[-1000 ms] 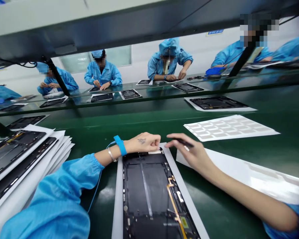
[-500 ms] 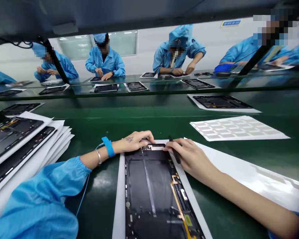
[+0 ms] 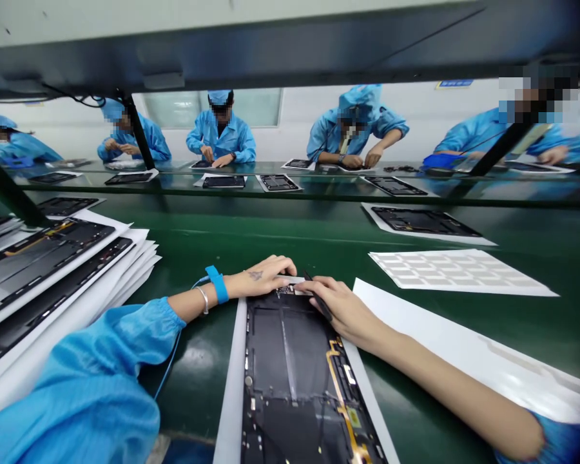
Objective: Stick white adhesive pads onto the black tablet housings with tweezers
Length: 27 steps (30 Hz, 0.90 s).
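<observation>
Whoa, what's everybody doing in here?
This person's left hand is at the far end of an open black panel. The right hand holds a slim dark tool near that same end. The panel lies on white paper on a green table. More panels are piled at the left, and people in blue are at work across the table.

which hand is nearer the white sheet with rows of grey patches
Right. The right hand lies left of that sheet; the left hand is farther left, at the far end of the tablet housing.
</observation>
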Available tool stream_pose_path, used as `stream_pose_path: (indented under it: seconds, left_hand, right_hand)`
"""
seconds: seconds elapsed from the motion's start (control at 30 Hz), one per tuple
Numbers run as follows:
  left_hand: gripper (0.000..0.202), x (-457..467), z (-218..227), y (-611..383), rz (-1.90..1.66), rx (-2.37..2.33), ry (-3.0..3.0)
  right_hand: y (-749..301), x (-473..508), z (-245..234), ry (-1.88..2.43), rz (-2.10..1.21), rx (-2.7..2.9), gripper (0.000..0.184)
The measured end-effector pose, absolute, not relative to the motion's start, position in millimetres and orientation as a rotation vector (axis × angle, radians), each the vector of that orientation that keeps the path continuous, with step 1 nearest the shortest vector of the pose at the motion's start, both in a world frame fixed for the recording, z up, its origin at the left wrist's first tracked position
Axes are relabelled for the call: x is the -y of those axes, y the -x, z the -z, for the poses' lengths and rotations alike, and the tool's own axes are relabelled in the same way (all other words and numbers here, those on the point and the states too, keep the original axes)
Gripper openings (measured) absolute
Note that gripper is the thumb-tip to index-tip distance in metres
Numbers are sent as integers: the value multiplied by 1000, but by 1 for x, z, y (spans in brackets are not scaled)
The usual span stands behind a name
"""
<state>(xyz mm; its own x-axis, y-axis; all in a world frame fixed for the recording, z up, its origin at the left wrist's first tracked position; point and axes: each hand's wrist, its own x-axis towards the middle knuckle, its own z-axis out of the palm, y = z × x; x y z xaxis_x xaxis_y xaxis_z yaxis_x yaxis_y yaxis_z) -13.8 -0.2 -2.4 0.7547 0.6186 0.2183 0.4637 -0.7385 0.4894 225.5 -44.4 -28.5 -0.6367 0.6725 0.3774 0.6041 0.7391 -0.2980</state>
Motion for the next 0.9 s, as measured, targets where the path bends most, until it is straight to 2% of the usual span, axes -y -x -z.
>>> stream_pose_path:
  seconds: [0.13,0.27,0.4,0.5,0.7,0.9]
  left_hand:
    - [11,1,2,22,-380,-993,-2667]
    - [17,6,-3,26,-341,-1053,-2713]
    - [25,-9,-21,44,-462,-1177,-2685]
    - [29,-44,-40,70,-680,-1418,-2567]
    - [30,-127,-55,103,-1029,-1935,-2208]
    - [34,-158,-52,92,-1061,-2229,-2041]
  right_hand:
    - [-222,39,22,905,-367,2344,27]
    - [-232,28,17,1020,-550,1880,29]
    - [-244,9,27,1088,-712,1423,37]
    - [-245,-4,37,1089,-814,1217,40]
    - [-238,-6,40,1049,-789,1174,35]
    - [-239,-6,37,1070,-820,1222,32]
